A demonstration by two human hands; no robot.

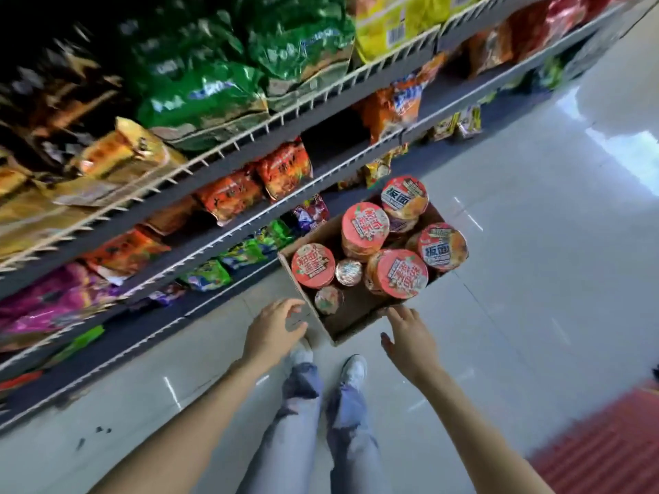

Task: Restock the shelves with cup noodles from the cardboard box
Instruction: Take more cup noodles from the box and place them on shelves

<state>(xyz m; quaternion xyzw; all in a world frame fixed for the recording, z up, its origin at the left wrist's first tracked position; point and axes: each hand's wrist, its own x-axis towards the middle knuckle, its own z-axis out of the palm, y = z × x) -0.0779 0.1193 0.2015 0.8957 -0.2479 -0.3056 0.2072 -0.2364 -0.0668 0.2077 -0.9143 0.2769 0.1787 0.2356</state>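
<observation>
An open cardboard box [351,324] stands on the tiled floor just beyond my feet. Inside it are several cup noodles with red-orange lids, such as one at the left [313,265], one at the front [401,273] and one at the far end [404,197]. Two smaller cups [348,272] lie between them. My left hand [274,331] hovers at the box's near left wall, fingers loosely curled, holding nothing. My right hand [410,338] hovers at the box's near right corner with fingers spread. The shelves [271,156] rise to the left.
The wire-edged shelves hold green [228,80], orange [285,169] and purple [53,297] snack and noodle bags. My two white shoes [353,369] stand just short of the box. A red ribbed mat [606,447] lies at the lower right of the glossy floor.
</observation>
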